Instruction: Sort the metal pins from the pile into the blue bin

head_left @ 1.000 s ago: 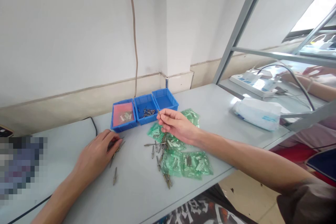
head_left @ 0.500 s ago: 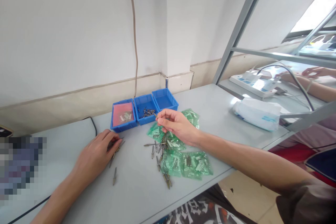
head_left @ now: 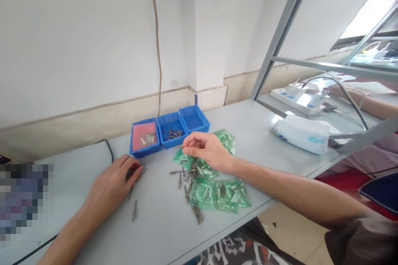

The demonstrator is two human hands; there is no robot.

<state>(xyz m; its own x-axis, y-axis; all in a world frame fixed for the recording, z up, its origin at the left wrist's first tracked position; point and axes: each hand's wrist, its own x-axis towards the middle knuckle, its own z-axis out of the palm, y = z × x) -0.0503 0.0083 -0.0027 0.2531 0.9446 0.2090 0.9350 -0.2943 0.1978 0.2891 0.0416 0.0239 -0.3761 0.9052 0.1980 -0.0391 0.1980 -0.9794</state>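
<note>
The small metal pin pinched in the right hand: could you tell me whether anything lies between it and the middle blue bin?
Nothing visible does. The right hand holds the pin just in front of the middle blue bin, with only bare table between them.

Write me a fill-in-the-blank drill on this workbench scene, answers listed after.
1. The three small bins against the wall are coloured ____.
2. The right hand pinches a small metal ____ above the green packets.
3. The left hand rests flat on the ____.
4. Loose pins lie in the ____ bin of the three.

Answers: blue; pin; table; middle

Bare forearms; dark sleeve (head_left: pixel 363 240) (right arm), patterned trousers (head_left: pixel 236 250)
</note>
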